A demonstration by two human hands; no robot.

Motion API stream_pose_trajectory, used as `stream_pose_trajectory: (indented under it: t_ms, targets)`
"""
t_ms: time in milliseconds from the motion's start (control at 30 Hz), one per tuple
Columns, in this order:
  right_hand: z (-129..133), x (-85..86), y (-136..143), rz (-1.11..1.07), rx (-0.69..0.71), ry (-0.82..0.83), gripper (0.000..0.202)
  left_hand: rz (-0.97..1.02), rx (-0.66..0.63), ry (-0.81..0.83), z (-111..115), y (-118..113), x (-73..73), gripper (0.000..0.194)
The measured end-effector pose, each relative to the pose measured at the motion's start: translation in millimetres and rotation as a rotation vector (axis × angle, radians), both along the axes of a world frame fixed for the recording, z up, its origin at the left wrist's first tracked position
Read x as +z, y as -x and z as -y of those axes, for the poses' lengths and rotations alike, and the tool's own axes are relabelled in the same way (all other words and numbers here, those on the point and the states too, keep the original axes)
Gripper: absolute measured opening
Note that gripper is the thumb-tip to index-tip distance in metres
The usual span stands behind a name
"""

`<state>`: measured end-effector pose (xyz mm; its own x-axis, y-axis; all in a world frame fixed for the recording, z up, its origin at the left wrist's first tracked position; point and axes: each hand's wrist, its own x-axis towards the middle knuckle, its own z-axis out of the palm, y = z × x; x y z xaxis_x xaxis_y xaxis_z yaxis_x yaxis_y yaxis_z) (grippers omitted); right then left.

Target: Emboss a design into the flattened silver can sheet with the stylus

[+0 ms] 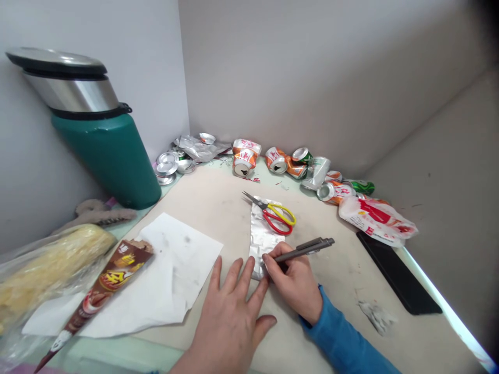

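My right hand grips a dark grey pen, its tip down at the near end of a flat strip of silvery metal sheet. Fingers spread, my left hand lies flat, with fingertips touching the strip's near left edge. Across the strip's far half rest scissors with one yellow and one red handle, their blades pointing away to the left. My right hand partly hides the strip's near right corner. The pen's very tip is hidden by the fingers.
At the back stand crushed drink cans and cut can ends. Left are a green bottle, white paper, a brown cone wrapper and bagged bread. Right lie a plastic packet and a black phone.
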<state>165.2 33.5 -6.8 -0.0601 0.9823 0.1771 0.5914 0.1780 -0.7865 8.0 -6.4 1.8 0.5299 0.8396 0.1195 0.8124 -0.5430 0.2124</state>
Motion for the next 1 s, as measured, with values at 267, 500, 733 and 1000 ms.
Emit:
stream_pose_trajectory:
  t_ms: [267, 500, 733, 1000]
  targets:
    - [0.7, 0.8, -1.8, 0.0, 0.017, 0.018, 0.02, 0.006, -0.002, -0.016, 0.7, 0.2, -0.9, 0.049]
    - [1.5, -0.2, -1.4, 0.007, 0.019, 0.01, 0.019, 0.011, 0.006, -0.03, 1.1, 0.0, -0.4, 0.049]
    - [0.0, -3.3, -3.3, -0.178, -0.044, 0.054, 0.021, 0.007, -0.002, -0.054, 0.5, 0.3, -0.5, 0.048]
    - [2.0, 1.5, -0.9, -0.032, -0.006, 0.012, 0.019, 0.007, 0.01, -0.048, 1.0, 0.1, -0.6, 0.048]
